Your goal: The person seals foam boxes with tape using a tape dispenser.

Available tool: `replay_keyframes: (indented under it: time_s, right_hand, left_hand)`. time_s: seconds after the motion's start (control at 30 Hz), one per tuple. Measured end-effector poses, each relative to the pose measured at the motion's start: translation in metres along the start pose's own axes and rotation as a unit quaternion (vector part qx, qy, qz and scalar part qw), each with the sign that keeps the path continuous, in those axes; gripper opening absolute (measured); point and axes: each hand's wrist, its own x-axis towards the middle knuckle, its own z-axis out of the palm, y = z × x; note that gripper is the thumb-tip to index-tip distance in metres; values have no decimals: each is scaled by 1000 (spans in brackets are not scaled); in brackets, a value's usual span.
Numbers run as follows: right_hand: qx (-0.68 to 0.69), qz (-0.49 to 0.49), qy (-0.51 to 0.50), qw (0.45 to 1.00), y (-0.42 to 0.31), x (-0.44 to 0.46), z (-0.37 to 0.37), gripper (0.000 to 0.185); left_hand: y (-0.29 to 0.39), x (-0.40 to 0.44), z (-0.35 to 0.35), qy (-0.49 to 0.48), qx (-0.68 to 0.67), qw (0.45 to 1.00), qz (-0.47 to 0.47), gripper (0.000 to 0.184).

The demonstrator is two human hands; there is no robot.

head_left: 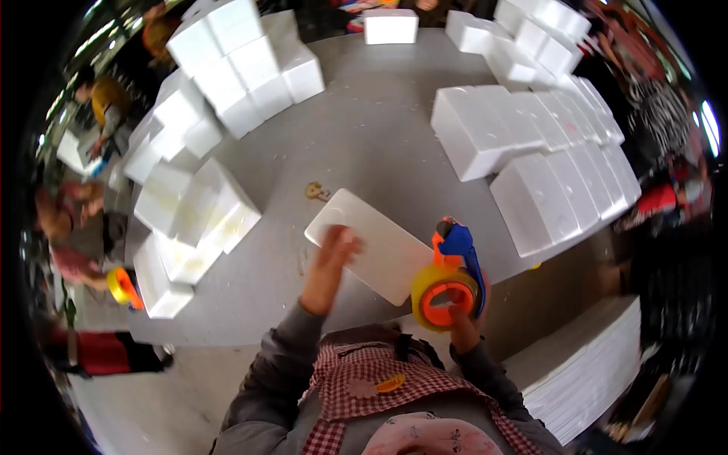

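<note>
One wide, head-worn view looks forward and down from close above the hands (331, 262).

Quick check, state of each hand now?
Left hand: nothing visibly held; too blurred to call open or closed.
Right hand: closed, holding the tape dispenser.

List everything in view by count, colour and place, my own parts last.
Table: one, grey, centre
Near foam box: one, white, on the table's near side
Tape dispenser: one, orange and blue with yellow tape, in right hand
Stacked foam boxes: many, white, table's left and right sides
Far foam box: one, white, far edge
Stain: at least one, brown, on table
Second tape dispenser: one, orange and yellow, far left
Sheet stack: one, white, lower right
Co-workers: several, varied clothing, background
Apron: one, red and white checked, on wearer
Left hand: one, grey sleeve, over near foam box
Right hand: one, grey sleeve, around tape dispenser
</note>
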Motion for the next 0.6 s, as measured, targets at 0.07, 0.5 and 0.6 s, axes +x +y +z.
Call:
replay_keyframes:
  time_s: [0.07,0.5,0.6]
  right_hand:
    - [-210,-103,-76,969,-15,9,-4,51]
    - [-599,-215,-310,707,-78,64,90,63]
    - [-624,-155,-339,687,-63,68,102,60]
  left_hand:
    - [9,-1,23,-185,-259,934,-164,35]
    - [-68,134,-143,13,19,1000,-1,18]
    - [-208,161,-128,-53,226,972,-38,15]
